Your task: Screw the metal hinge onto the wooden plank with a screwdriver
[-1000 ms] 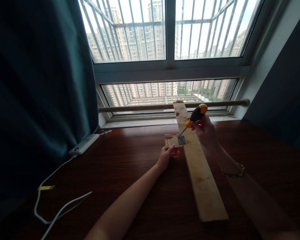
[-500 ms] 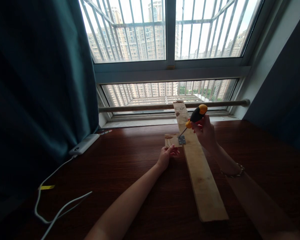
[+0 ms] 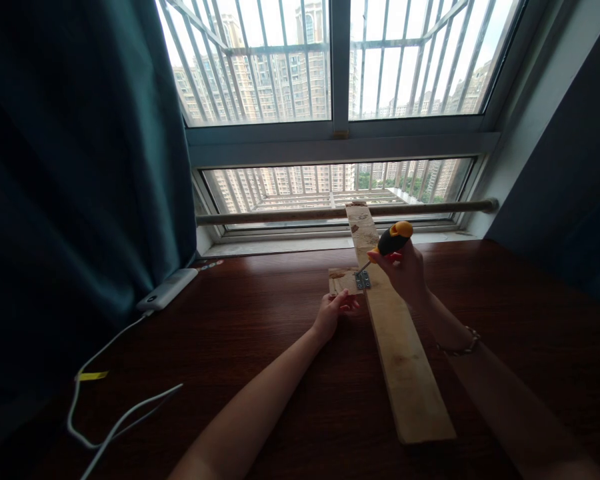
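A long wooden board [image 3: 405, 353] lies lengthwise on the dark wood tabletop, its far end near the window. Against its left side is a small wooden block [image 3: 341, 281]. A metal hinge [image 3: 363, 280] spans the joint between the two. My right hand [image 3: 405, 273] is closed around a screwdriver [image 3: 394, 238] with a black and yellow handle, tilted so its tip meets the hinge's upper left part. With thumb and fingers, my left hand [image 3: 334, 312] grips the near edge of the small block.
A white power strip [image 3: 169, 289] sits at the left beside the dark curtain [image 3: 85, 167], its white cable [image 3: 125, 413] looping over the tabletop [image 3: 260, 293]. A yellow strip [image 3: 93, 376] lies by the cable. A horizontal rail [image 3: 275, 217] crosses before the barred window.
My right hand and the screwdriver's handle have dipped slightly, so the screwdriver leans lower. Its tip remains at the hinge. My left hand, the block and the board stay in place.
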Demonstrator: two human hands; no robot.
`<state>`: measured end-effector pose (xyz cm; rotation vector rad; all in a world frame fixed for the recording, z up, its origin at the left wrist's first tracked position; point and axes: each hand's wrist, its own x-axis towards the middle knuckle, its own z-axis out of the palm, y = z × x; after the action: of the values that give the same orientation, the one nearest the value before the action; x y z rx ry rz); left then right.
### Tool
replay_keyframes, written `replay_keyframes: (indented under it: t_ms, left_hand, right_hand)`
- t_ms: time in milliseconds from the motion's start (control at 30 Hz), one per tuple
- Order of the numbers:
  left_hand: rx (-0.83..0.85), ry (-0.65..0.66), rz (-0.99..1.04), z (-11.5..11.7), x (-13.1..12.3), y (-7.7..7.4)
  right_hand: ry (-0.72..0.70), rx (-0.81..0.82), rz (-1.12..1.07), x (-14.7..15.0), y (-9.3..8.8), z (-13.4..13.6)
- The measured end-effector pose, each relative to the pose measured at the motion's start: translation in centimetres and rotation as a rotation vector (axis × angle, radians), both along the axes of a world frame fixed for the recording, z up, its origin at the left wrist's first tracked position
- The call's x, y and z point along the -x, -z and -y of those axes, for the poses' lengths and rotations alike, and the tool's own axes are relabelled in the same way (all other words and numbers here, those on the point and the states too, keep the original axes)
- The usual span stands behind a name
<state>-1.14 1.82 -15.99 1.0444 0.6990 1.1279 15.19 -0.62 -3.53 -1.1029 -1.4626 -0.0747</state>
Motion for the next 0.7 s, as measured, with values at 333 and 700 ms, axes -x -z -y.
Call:
replay_keyframes:
  t_ms: [333,700]
  left_hand:
    - [-0.011,-0.017,-0.008,-0.1,-0.1,0.2]
    - [-0.012,-0.006,-0.019,0.0,0.0,0.1]
  right_hand:
    - [-0.144,0.138,-0.261,0.7,-0.4,0.6]
    - [-0.031,0.134,-0.279,-0.9,-0.7,-0.1]
